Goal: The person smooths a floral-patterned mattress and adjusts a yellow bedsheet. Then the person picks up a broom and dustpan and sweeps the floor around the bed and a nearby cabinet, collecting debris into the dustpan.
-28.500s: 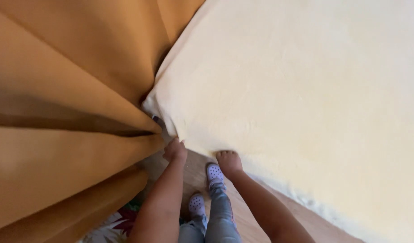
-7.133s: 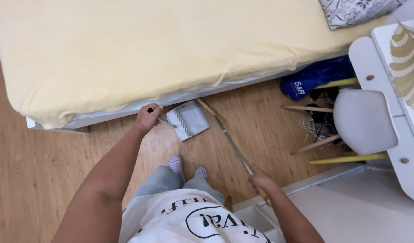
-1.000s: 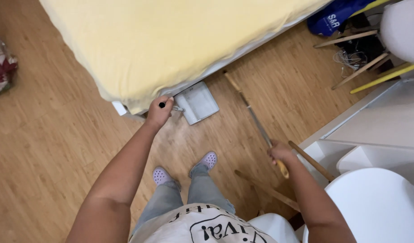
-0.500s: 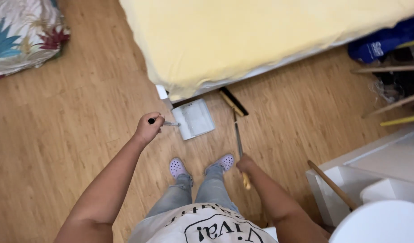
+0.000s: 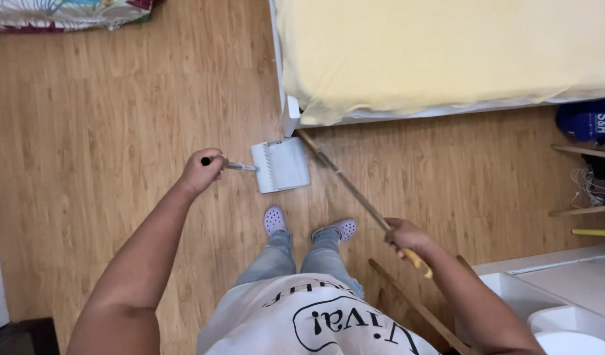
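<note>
Left hand (image 5: 201,172) closed around the black-tipped handle of a grey dustpan (image 5: 281,164), pan held low over the wooden floor (image 5: 105,118) just below the corner of the bed (image 5: 447,52) with its yellow mattress. Right hand (image 5: 402,235) gripped around the wooden broom handle (image 5: 355,190), stick slanting up-left, far end reaching the bed's edge just beside the dustpan. 2 feet in lilac clogs (image 5: 275,219) planted between both hands, just under the pan.
</note>
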